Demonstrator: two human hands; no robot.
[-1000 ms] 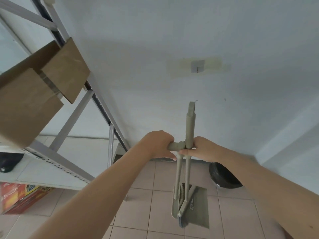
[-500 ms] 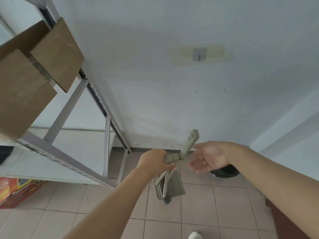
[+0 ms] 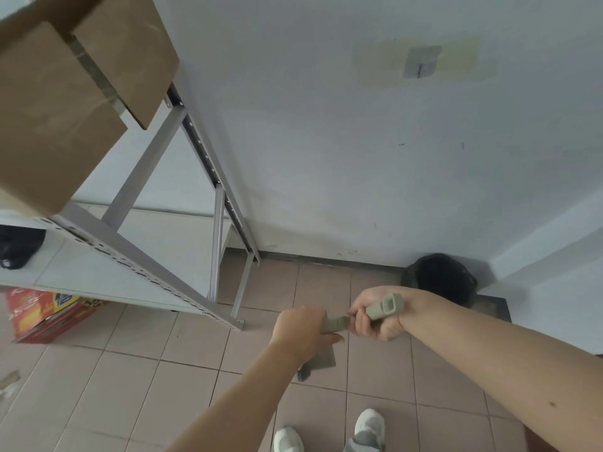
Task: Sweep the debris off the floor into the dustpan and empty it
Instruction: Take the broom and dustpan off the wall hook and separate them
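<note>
While both hands clench the nested set, we risk dropping a piece as they split. Left hand (image 3: 301,327) grips the side handle (image 3: 332,324), right hand (image 3: 378,316) wraps the broom handle (image 3: 385,306). Dustpan (image 3: 321,357) hangs above the floor (image 3: 182,350), mostly hidden behind the left wrist. A jerky pull could swing it into our shoes (image 3: 368,425). Bin (image 3: 440,278) sits by the wall.

Grey-green dustpan (image 3: 321,358), pinkish-beige floor tiles (image 3: 195,347)

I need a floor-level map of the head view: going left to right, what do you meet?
Red box → shelf leg → left hand → right hand gripping the handle → black bin.
</note>
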